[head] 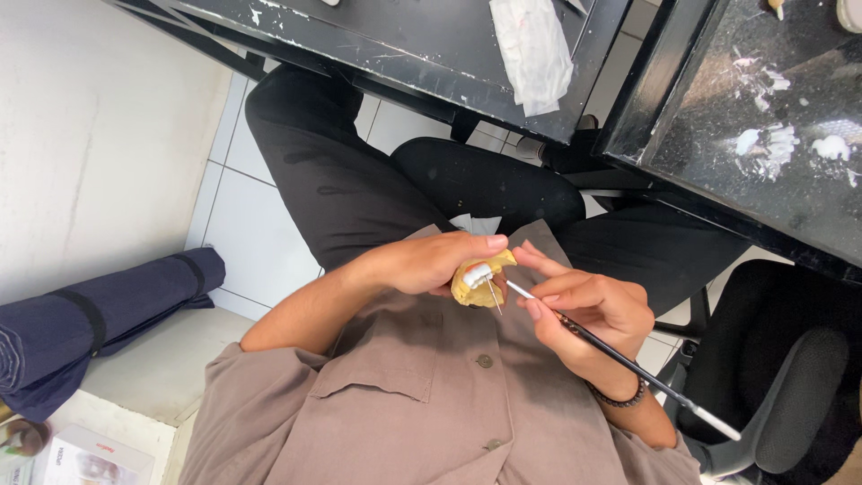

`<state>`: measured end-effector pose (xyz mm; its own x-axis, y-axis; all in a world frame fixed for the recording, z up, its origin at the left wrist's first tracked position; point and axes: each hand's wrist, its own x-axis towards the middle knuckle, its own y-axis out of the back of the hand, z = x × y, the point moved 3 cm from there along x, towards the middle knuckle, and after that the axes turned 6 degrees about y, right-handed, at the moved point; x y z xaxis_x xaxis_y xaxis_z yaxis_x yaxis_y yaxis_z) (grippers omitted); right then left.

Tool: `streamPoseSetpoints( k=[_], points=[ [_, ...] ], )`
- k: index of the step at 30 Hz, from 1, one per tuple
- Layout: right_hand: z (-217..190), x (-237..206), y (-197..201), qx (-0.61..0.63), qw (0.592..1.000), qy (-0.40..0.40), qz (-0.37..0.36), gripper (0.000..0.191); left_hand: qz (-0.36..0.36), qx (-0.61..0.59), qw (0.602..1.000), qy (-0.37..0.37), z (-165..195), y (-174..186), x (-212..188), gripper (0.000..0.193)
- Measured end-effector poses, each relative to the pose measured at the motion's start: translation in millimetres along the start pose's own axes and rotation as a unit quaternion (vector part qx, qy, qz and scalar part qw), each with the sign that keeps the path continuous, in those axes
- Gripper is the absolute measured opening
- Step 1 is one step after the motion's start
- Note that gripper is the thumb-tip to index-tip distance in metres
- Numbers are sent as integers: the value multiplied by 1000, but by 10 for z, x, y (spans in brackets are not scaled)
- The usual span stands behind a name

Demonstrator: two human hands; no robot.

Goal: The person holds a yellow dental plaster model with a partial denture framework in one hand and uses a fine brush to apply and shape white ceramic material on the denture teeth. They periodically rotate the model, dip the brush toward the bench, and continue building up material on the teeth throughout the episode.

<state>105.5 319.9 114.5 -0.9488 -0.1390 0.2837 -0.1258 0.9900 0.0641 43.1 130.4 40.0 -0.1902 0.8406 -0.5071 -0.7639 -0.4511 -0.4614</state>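
Note:
My left hand point(429, 262) grips a small yellow dental model point(469, 286) with white and pink teeth parts on it, held over my lap close to my chest. A thin metal pin sticks out below the model. My right hand point(588, 310) pinches a slim black-handled brush point(620, 357) with a white end, its tip touching the model's tooth area. A dark bead bracelet point(620, 395) sits on my right wrist.
A black, paint-flecked workbench point(404, 45) stands ahead with a folded white cloth point(534, 49) on it. A second black bench point(763, 135) with white plaster smears is at right. A black chair point(790, 395) is at right, a rolled navy mat point(99, 314) at left.

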Motion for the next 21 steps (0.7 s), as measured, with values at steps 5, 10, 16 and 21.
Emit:
streamPoseSetpoints(
  k=[5, 10, 16, 21],
  points=[
    [-12, -37, -7, 25, 999, -42, 8, 16, 130, 285, 949, -41, 190, 20, -173, 76],
    [3, -32, -17, 12, 998, -68, 5, 18, 164, 359, 919, -15, 347, -30, -239, 71],
    [28, -44, -37, -4, 997, -82, 10, 19, 186, 394, 900, 13, 426, -37, -269, 70],
    [52, -57, -48, -16, 997, -72, 5, 18, 194, 399, 896, 17, 412, -35, -257, 70]
  ],
)
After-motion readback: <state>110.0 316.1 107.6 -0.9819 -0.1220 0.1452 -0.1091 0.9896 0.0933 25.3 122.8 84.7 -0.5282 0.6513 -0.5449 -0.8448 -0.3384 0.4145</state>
